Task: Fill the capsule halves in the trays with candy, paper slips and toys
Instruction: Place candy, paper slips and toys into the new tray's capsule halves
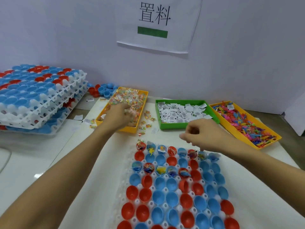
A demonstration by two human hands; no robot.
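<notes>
- Left hand (118, 115) digging into candy bin (142, 109) at 11 o'clock, fingers curling round wrapped candy (132, 100).
- Right hand (203, 132) hovering over capsule tray (175, 187) at 6 o'clock, fingers curling; contents, cannot tell.

Packing workstation: stacked capsule trays (41, 96), sorted supply bins (184, 113), printed wall sign (156, 23).

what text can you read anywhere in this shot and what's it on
"置料": large black characters on the white paper sign on the wall, above a green bar.
Paper slips in the green tray: black print or barcodes, too small to read.
Slip lying on the toys: print too small to read.
Candy wrappers: no legible text.
</notes>
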